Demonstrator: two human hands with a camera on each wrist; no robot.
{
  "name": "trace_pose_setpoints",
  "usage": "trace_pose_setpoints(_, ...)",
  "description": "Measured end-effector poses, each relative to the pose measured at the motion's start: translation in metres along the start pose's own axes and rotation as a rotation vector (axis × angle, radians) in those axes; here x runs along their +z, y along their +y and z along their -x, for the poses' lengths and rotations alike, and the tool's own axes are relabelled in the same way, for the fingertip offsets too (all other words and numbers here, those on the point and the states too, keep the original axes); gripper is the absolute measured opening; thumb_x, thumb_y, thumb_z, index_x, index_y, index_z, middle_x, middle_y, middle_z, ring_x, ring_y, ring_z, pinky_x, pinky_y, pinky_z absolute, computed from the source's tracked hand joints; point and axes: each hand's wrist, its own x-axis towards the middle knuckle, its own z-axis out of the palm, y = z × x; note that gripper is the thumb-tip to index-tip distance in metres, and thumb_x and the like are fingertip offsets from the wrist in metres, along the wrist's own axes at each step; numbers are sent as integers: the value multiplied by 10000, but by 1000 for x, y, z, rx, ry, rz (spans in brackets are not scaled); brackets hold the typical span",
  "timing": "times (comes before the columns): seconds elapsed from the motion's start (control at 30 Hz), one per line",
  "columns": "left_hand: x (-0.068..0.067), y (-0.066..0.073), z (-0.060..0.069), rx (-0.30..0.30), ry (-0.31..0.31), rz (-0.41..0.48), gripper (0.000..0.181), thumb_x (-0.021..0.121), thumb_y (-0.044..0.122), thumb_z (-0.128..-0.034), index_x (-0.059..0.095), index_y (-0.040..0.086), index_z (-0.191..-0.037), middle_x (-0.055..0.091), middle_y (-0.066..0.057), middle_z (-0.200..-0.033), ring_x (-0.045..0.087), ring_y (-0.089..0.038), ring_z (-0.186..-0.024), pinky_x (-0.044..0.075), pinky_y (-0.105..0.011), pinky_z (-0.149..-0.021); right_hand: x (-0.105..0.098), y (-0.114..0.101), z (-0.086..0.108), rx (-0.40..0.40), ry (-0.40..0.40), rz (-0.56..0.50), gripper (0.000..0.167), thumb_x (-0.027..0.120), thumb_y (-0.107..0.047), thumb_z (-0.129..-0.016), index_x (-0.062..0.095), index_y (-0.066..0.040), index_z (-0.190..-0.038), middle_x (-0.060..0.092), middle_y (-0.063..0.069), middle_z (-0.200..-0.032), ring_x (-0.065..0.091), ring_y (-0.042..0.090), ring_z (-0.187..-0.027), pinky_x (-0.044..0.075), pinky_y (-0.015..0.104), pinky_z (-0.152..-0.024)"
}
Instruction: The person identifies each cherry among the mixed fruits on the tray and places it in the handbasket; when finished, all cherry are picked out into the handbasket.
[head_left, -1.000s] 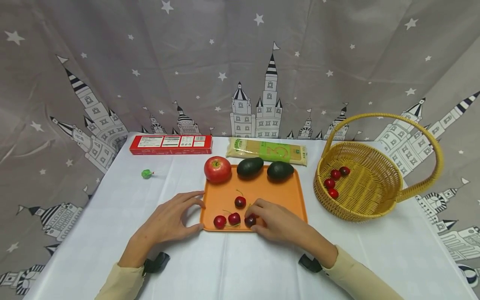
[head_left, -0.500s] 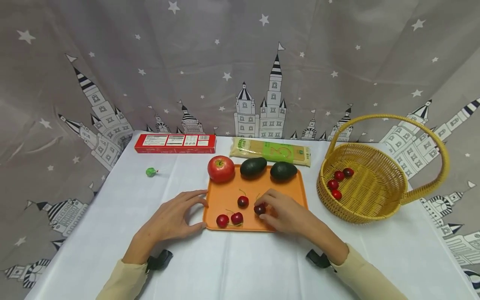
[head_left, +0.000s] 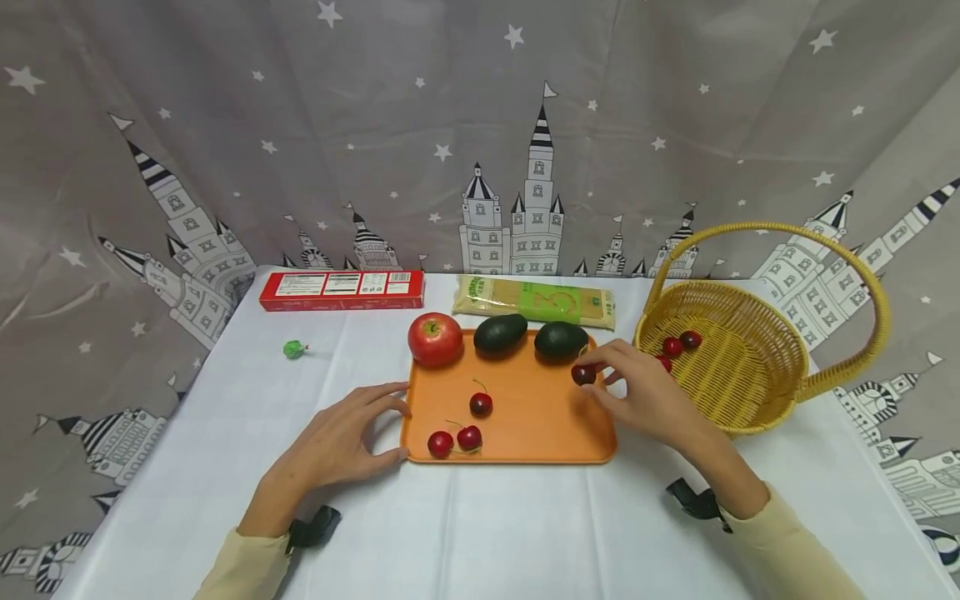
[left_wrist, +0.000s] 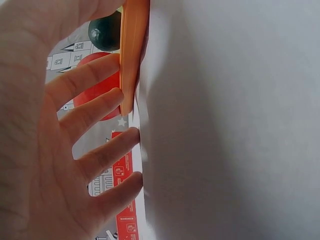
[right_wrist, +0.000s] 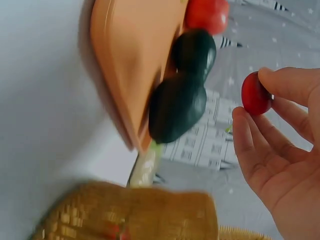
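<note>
Between thumb and fingertips my right hand (head_left: 641, 392) pinches a dark red cherry (head_left: 583, 374), lifted above the right side of the orange tray (head_left: 532, 425); the right wrist view shows the cherry (right_wrist: 256, 94) clear of the tray. My left hand (head_left: 337, 442) rests at the tray's left edge, fingers spread and touching its rim, as the left wrist view also shows. Still on the tray are a cherry (head_left: 481, 404) near the middle and two more, one a bright red cherry (head_left: 440, 444), by the front edge. A red apple-like fruit (head_left: 436, 339) and two avocados (head_left: 500, 334) sit along the back.
Right of the tray stands a yellow wicker basket (head_left: 765, 329) with a tall handle and several cherries inside, partly hidden by my right hand. Behind lie a red box (head_left: 342, 290) and a noodle packet (head_left: 534, 302). A small green wrapped candy (head_left: 294, 349) lies on the left.
My right hand has picked the cherry up from the front of the tray and carried it right and back, towards the basket. The left hand has stayed at the tray's edge.
</note>
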Motion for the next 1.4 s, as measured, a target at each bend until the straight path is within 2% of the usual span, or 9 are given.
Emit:
trace_pose_setpoints(0.13, -1, 0, 0, 0, 3, 1, 465, 885, 474, -820, 698, 334, -1222, 571, -5, -1586, 547, -296, -1443, 541, -603, -1089, -13, 11, 6, -3, 58, 23, 359, 883, -20, -869, 745, -86, -1193, 735, 42, -1095, 723, 250, -955, 668, 421, -763)
trace_pose_setpoints(0.43, -2, -1, 3, -12, 3, -3, 468, 886, 476, -816, 701, 333, -1221, 573, -7, -1584, 547, -296, -1442, 539, -603, -1092, -43, 24, 23, 122, 88, 98, 344, 859, -83, -909, 727, -98, -1226, 725, 58, -1142, 738, 273, -962, 662, 523, -808)
trace_pose_setpoints(0.7, 2, -1, 3, -4, 10, 4, 474, 890, 473, -812, 699, 323, -1219, 574, -9, -1583, 547, -291, -1447, 535, -596, -1100, -59, 41, 39, 147, 108, 129, 348, 852, -63, -913, 715, -67, -1233, 741, 92, -1149, 733, 290, -995, 669, 440, -779)
trace_pose_setpoints(0.8, 3, 0, 2, -6, 3, 1, 491, 887, 492, -809, 697, 320, -1228, 568, -5, -1590, 542, -285, -1453, 534, -587, -1106, -65, 49, 45, 166, 118, 152, 382, 865, -66, -897, 713, -60, -1248, 739, 132, -1163, 737, 338, -993, 670, 469, -762)
trace_pose_setpoints(0.93, 2, 1, 2, -12, -3, -4, 495, 882, 507, -809, 691, 321, -1226, 562, 0, -1595, 541, -279, -1453, 534, -581, -1107, -68, 62, 49, 192, 118, 175, 411, 870, -105, -900, 709, -51, -1273, 729, 178, -1190, 729, 391, -1015, 655, 550, -782)
trace_pose_setpoints(1.2, 0, 1, 1, -7, -2, -12, 504, 887, 508, -804, 689, 319, -1227, 566, -2, -1590, 547, -280, -1445, 538, -580, -1103, -70, 83, 55, 216, 108, 194, 402, 862, -105, -910, 708, -26, -1273, 727, 225, -1207, 726, 423, -1008, 634, 606, -807)
trace_pose_setpoints(1.4, 0, 0, 1, -12, -2, -23, 502, 880, 513, -810, 691, 325, -1235, 567, -6, -1590, 544, -285, -1449, 531, -591, -1107, -70, 93, 56, 225, 63, 204, 378, 841, -73, -914, 707, -8, -1261, 711, 272, -1220, 697, 465, -1042, 613, 659, -835)
